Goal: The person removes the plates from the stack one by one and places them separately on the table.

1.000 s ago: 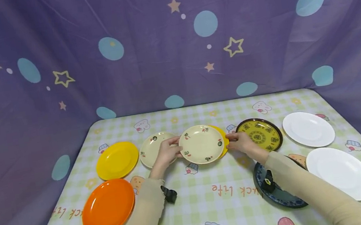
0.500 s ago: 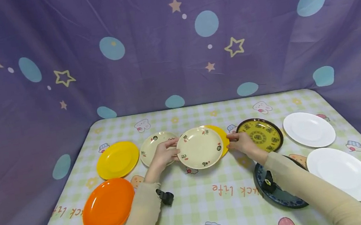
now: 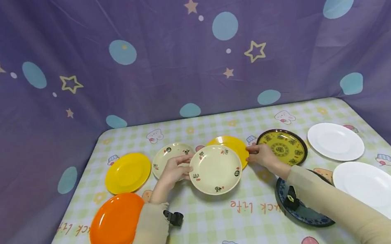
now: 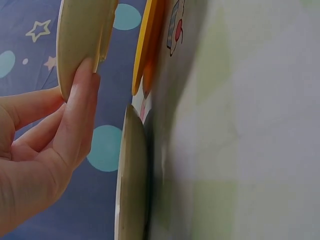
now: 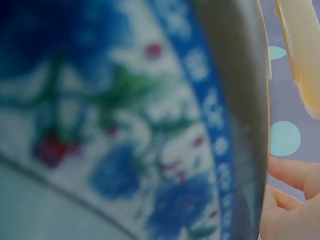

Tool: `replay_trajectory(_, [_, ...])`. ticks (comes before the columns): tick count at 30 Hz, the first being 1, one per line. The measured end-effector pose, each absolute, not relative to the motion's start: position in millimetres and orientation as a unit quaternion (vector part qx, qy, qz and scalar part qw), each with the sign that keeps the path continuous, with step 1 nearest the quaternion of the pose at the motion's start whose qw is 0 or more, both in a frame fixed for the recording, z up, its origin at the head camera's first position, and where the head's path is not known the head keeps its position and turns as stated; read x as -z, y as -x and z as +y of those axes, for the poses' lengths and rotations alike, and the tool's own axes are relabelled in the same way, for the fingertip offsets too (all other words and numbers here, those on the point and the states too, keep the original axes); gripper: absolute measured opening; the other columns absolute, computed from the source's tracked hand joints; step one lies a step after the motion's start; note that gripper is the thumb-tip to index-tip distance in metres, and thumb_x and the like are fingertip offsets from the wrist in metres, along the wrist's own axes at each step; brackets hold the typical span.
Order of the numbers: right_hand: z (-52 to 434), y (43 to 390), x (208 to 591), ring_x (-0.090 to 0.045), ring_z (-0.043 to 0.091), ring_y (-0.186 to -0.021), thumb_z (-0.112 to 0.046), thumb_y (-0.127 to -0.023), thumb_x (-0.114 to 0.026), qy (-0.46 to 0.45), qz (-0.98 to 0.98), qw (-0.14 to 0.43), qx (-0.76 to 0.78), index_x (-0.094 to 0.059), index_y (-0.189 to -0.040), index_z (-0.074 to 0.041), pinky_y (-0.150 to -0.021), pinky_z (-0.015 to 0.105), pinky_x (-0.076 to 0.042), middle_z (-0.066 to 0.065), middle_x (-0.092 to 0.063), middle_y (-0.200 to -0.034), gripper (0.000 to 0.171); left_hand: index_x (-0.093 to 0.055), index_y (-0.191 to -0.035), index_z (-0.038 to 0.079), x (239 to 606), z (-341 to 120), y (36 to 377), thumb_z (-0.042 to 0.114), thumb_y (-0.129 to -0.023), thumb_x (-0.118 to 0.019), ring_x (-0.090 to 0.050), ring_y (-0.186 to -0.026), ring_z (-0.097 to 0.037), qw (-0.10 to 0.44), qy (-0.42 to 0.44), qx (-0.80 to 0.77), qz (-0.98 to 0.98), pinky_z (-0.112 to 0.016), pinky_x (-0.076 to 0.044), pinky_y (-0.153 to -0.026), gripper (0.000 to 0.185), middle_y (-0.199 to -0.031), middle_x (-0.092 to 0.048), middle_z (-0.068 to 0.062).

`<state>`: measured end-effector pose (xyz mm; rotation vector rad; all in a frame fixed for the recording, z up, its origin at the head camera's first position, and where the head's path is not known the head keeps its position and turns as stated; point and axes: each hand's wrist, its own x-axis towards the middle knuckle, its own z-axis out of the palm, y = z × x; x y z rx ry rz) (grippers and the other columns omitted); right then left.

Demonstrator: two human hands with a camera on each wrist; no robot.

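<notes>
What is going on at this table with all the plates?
A person is handling a round cream plate with small printed motifs. The left hand pinches its rim and holds it off the checked tablecloth; the left wrist view shows a gap beneath it. The right hand sits at the edge of a small yellow plate behind it. A second cream plate, yellow, orange, patterned and white plates lie around.
</notes>
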<state>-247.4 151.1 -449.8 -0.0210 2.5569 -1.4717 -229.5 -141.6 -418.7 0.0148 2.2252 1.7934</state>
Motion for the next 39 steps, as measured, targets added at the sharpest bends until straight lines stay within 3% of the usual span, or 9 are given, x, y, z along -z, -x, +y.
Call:
replay_trajectory(15, [151,246,450,-0.052,0.032,-0.105,-0.001,-0.079,-0.06,0.002,0.864,0.088,0.496,-0.05,-0.118,0.008,-0.085,0.032,-0.049,0.022,-0.049,-0.123,0.042,-0.048,-0.12,-0.01,413,-161,215,-0.009,-0.079,-0.052,-0.062,-0.067,-0.017,0.178,-0.085,-0.595,0.779,-0.034,-0.056,-0.058,0.042,-0.109,-0.052,-0.025])
replay_trajectory(23, [152,247,451,-0.052,0.033,-0.104,-0.001,-0.08,-0.059,0.018,0.861,0.091,0.5,-0.049,-0.119,0.01,-0.083,0.032,-0.05,0.024,-0.048,-0.122,0.042,-0.05,-0.121,-0.005,409,-175,209,-0.008,-0.079,-0.053,-0.062,-0.068,-0.02,0.186,-0.068,-0.56,0.805,-0.035,-0.056,-0.058,0.042,-0.112,-0.053,-0.023])
replay_trajectory(39, [153,247,453,-0.051,0.034,-0.106,0.0,-0.079,-0.059,0.021,0.862,0.086,0.499,-0.05,-0.118,0.009,-0.084,0.034,-0.05,0.024,-0.049,-0.122,0.041,-0.051,-0.118,-0.006,399,-205,199,-0.007,-0.078,-0.055,-0.059,-0.06,-0.017,0.212,-0.079,-0.516,0.826,-0.039,-0.056,-0.056,0.041,-0.105,-0.054,-0.021])
